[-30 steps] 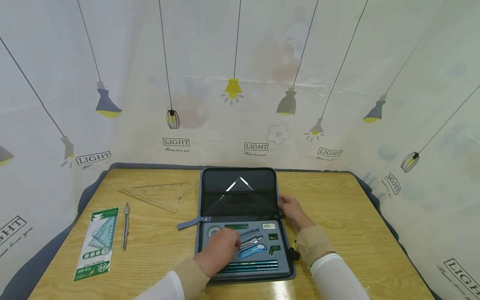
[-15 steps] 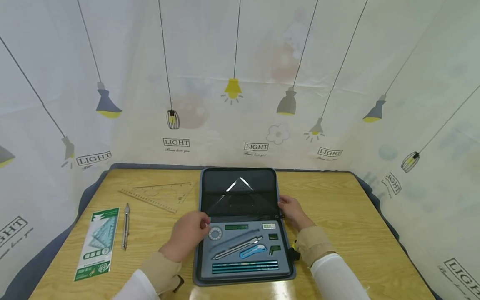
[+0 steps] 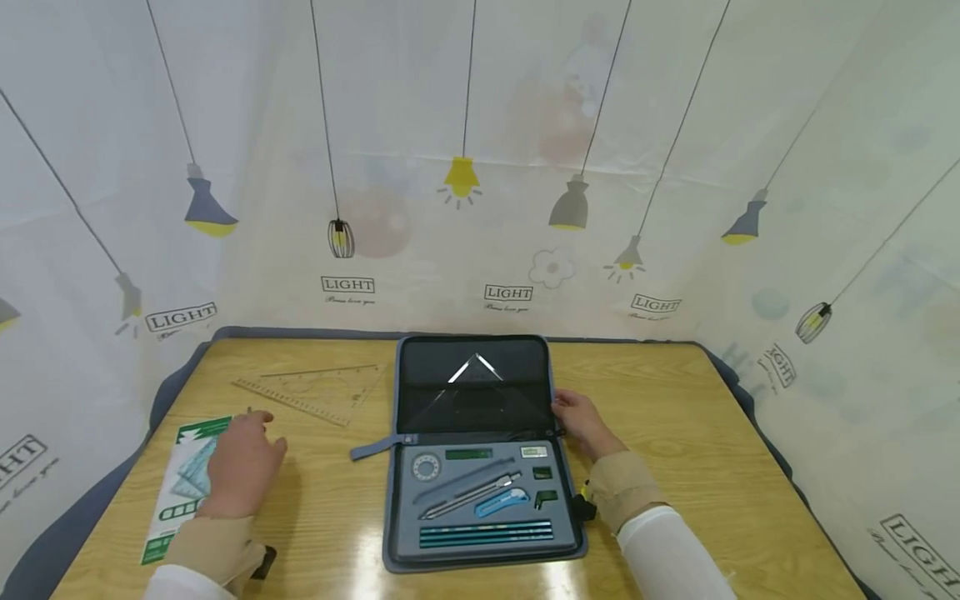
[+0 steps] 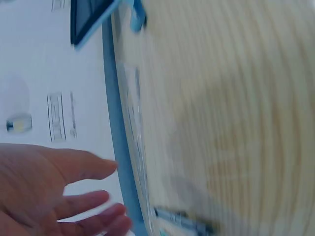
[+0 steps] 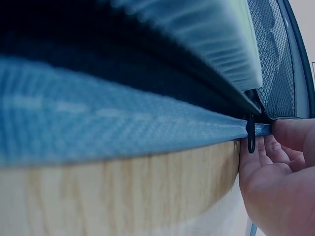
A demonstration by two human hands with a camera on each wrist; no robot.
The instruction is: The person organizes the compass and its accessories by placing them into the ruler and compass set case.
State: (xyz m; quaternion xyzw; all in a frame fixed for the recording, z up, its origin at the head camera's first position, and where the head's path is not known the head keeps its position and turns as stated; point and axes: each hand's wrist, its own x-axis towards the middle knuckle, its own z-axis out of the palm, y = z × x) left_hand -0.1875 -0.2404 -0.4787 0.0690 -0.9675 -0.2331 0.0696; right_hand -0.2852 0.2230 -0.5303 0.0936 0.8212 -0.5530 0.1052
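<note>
My left hand (image 3: 243, 462) is over the left of the table, above the green-and-white packet (image 3: 161, 546), fingers apart and holding nothing. The left wrist view shows the metal compass (image 4: 182, 220) lying beyond those fingers; in the head view the hand hides most of it. An unfolded blue case (image 3: 408, 558) holds a second compass (image 3: 468, 497), a blue cutter (image 3: 502, 502), pencils (image 3: 486, 534) and a round dial (image 3: 426, 467) in its tray. My right hand (image 3: 588, 425) pinches the case's right edge near the hinge, beside a zipper pull (image 5: 251, 133).
Two clear set squares (image 3: 300, 400) lie overlapping on the table (image 3: 675, 433) at the back left. The case's strap (image 3: 371, 450) sticks out to the left. A printed cloth (image 3: 420, 300) hangs behind the table.
My left hand has left the case's tray, moving left to the packet and the loose compass. The compass in the tray is now uncovered. My right hand has stayed at the case's edge.
</note>
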